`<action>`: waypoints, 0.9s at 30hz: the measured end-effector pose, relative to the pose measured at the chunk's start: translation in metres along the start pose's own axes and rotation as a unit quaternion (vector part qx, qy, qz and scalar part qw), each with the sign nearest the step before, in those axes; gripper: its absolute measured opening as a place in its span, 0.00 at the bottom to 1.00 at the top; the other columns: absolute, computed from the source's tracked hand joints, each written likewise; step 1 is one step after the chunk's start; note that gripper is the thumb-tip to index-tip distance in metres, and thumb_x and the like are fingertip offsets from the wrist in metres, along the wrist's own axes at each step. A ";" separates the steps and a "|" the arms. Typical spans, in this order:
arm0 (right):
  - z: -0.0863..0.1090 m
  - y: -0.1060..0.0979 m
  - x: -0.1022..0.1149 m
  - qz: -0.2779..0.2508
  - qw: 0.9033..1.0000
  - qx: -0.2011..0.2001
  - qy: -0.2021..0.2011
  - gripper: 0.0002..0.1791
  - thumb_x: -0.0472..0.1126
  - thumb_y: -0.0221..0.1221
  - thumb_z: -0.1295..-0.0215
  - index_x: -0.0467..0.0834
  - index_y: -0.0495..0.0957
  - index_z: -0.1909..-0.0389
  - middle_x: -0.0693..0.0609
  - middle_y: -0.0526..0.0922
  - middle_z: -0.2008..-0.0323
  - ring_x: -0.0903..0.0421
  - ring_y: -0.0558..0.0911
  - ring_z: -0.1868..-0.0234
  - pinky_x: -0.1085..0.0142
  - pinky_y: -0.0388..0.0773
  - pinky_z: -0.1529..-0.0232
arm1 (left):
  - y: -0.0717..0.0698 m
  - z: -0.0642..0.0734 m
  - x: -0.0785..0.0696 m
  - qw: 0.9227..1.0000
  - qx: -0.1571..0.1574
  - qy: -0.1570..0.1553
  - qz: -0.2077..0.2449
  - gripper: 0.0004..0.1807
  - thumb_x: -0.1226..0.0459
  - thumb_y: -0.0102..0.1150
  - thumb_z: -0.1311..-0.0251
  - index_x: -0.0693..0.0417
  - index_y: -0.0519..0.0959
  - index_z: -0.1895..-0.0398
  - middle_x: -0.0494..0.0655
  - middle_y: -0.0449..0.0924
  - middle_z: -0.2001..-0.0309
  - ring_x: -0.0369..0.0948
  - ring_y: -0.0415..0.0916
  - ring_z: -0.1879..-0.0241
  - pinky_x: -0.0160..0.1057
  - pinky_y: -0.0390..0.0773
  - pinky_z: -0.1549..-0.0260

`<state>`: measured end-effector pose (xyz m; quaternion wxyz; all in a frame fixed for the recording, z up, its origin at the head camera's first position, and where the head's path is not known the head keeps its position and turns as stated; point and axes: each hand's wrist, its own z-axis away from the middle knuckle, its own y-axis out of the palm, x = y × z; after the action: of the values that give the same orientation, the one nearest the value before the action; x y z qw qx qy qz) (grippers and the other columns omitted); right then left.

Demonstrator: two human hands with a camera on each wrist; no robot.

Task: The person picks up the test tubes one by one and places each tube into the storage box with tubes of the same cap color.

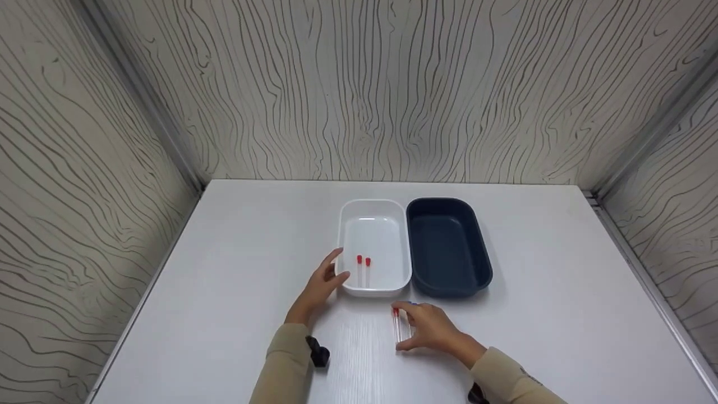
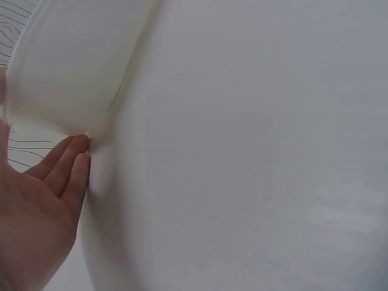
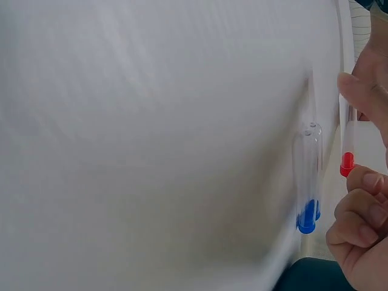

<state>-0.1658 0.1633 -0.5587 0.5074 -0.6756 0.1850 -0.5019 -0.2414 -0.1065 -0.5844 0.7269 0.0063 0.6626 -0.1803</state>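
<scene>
My right hand pinches a clear test tube with a red cap lengthwise, thumb at one end and forefinger at the capped end. Beside that hand, in the right wrist view, blue-capped test tubes lie on the table; in the head view the hand mostly covers them. Two more red-capped tubes lie side by side in the near part of the white tray. At this tray's left side is my left hand, its fairly straight fingers touching the outer wall and its thumb by the rim.
A dark blue tray stands right beside the white one, with nothing visible inside. Both are on a white table bounded by wood-patterned walls at the back and sides.
</scene>
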 end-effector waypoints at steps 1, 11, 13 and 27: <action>0.000 -0.001 0.001 -0.003 1.000 0.001 0.002 0.42 0.54 0.78 0.66 0.44 0.76 0.45 0.57 0.75 0.76 0.67 0.65 0.75 0.71 0.64 0.72 | 0.000 0.000 0.000 1.000 -0.001 0.000 -0.001 0.36 0.55 0.56 0.34 0.38 0.54 0.25 0.64 0.67 0.33 0.55 0.70 0.35 0.54 0.70 0.35; 0.001 -0.013 0.011 -0.028 0.999 0.008 0.012 0.44 0.53 0.77 0.62 0.41 0.74 0.42 0.56 0.74 0.76 0.67 0.63 0.75 0.72 0.62 0.73 | 0.000 0.002 -0.005 1.000 0.000 0.004 0.008 0.35 0.56 0.56 0.33 0.39 0.54 0.25 0.64 0.67 0.33 0.53 0.70 0.35 0.54 0.69 0.35; 0.001 -0.016 0.013 -0.028 1.000 0.006 0.010 0.44 0.53 0.77 0.62 0.41 0.74 0.42 0.57 0.71 0.77 0.67 0.62 0.76 0.73 0.61 0.73 | 0.000 0.002 -0.004 1.000 0.001 0.006 0.009 0.36 0.55 0.56 0.34 0.39 0.54 0.25 0.64 0.67 0.33 0.54 0.70 0.35 0.54 0.69 0.34; -0.007 -0.034 0.023 -0.046 0.999 -0.013 -0.011 0.41 0.50 0.77 0.60 0.42 0.74 0.42 0.48 0.73 0.79 0.69 0.58 0.79 0.75 0.56 0.76 | -0.001 0.000 0.000 1.000 0.003 0.010 0.003 0.37 0.54 0.56 0.34 0.40 0.53 0.25 0.64 0.66 0.33 0.56 0.69 0.34 0.55 0.69 0.35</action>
<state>-0.1709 0.1560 -0.5181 0.4768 -0.6954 0.1553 -0.5148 -0.2418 -0.1077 -0.5844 0.7206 0.0121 0.6694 -0.1805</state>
